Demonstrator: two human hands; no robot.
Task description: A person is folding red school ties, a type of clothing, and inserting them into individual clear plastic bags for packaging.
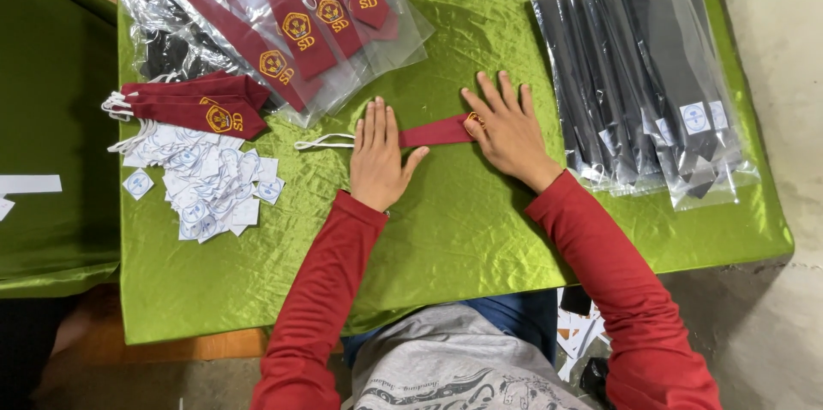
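Your left hand (375,153) lies flat, fingers straight and together, palm pressing down on the maroon tie (433,131); your right hand (507,129) lies flat too, fingers spread, covering the tie's wide end, where a bit of gold embroidery shows by your thumb. Neither hand grips anything. The tie lies near the middle of the bench (446,230), on its green satin cloth, its long axis running left to right, tilted slightly up toward the right; its white elastic loop (324,143) trails out to the left. Farther left sits a small stack of maroon ties (199,104) above a scatter of small white labels (204,185). Bagged maroon ties (291,16) lie at the far edge, and bagged dark grey ties (639,67) fan out on your right.
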